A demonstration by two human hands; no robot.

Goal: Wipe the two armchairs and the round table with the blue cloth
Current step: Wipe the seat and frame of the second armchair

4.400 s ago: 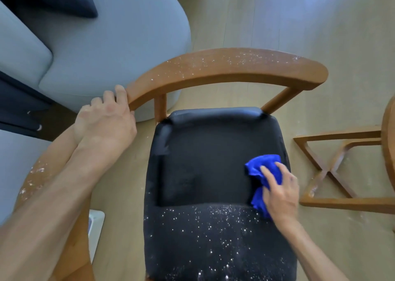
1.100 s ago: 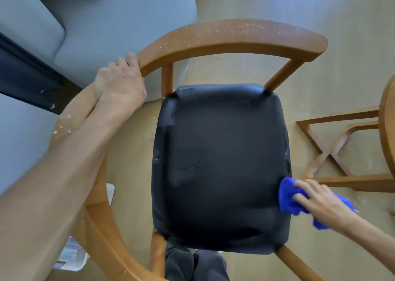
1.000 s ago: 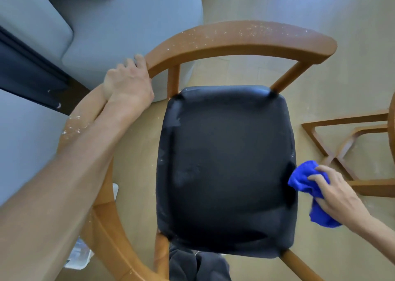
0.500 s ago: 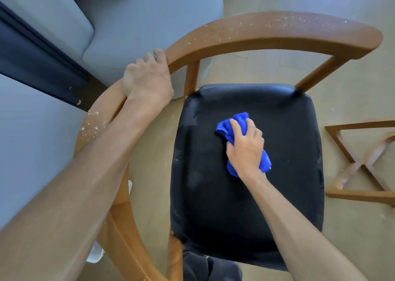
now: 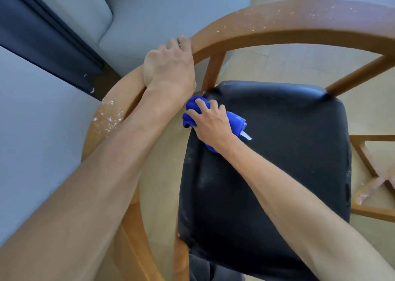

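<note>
An armchair with a curved wooden rail (image 5: 277,30) and a black seat cushion (image 5: 277,163) fills the view from above. My left hand (image 5: 171,67) grips the rail at its left bend. My right hand (image 5: 210,122) holds the bunched blue cloth (image 5: 236,122) and presses it on the far left corner of the seat, just below my left wrist. White specks dot the top of the rail and its left part (image 5: 106,118). The seat shows only faint smears.
A grey sofa (image 5: 149,13) stands close behind the chair at the upper left, with a dark gap beside it. Wooden crossed legs of the round table (image 5: 372,174) show at the right edge on the pale wood floor.
My right hand has carried the cloth from the seat's right edge across the cushion to its far left corner. My left hand has kept its grip on the rail. The view has shifted closer.
</note>
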